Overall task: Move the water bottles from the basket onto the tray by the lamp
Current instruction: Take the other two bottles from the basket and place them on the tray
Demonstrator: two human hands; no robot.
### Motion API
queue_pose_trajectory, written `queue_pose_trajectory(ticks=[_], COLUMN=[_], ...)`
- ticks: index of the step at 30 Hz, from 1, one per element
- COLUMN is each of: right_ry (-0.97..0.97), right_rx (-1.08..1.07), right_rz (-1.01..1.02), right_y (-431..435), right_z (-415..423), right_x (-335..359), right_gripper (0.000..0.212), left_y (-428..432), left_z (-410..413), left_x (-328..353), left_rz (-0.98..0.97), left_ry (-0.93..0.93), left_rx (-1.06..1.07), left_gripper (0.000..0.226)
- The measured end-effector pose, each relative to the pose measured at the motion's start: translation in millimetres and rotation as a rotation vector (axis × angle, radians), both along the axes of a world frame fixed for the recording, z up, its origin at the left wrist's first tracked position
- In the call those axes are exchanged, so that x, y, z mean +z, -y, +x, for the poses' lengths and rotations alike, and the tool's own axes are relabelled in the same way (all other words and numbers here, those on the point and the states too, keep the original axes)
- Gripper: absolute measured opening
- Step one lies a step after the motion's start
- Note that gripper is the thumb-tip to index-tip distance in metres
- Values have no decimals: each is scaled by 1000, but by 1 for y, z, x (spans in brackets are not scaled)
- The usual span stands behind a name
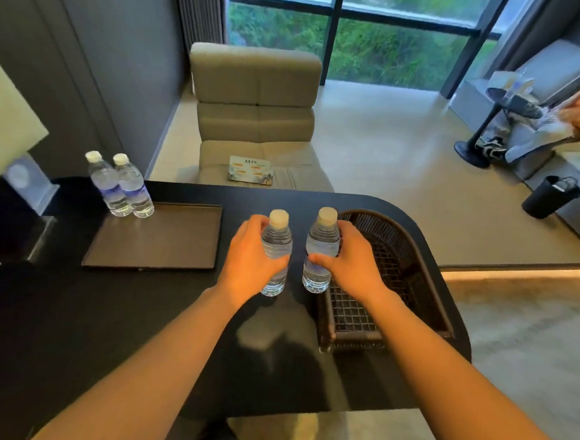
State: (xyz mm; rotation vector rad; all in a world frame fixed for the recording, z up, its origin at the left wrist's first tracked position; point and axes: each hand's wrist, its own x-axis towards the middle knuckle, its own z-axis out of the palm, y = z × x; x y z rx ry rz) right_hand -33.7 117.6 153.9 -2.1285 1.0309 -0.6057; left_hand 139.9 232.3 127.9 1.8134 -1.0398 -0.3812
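Observation:
My left hand (250, 256) grips a clear water bottle (276, 243) with a white cap, held upright above the black desk. My right hand (351, 258) grips a second such bottle (321, 242), just left of the dark wicker basket (399, 261). No bottles show inside the basket. The flat dark tray (163, 242) lies to the left of my hands. Two more water bottles (107, 184) (133, 188) stand upright at the tray's far left corner, close to the lamp shade (3, 124).
The black desk (102, 327) has a rounded right end. A beige chair (254, 114) with a card on its seat stands behind the desk. A small clear stand (27, 180) sits under the lamp. A black bin (551, 197) is on the floor at right.

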Motion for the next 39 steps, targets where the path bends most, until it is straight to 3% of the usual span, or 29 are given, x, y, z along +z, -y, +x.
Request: queue_pose_trajectory(ticks=[13,22,39], right_ry=[-77,-93,-39], right_rx=[127,114,51], right_rz=[187,236,292], right_y=[-84,-99,-90], right_z=[233,396,507], right_x=[-50,-98,-132], right_gripper=[58,66,65], left_y=[-117,-129,-88], left_z=[209,353,448], left_x=[-47,-79,-114], left_rz=[135,229,201], left_ry=[-48,-66,-12], left_rx=[323,420,367], left_gripper=[63,71,70])
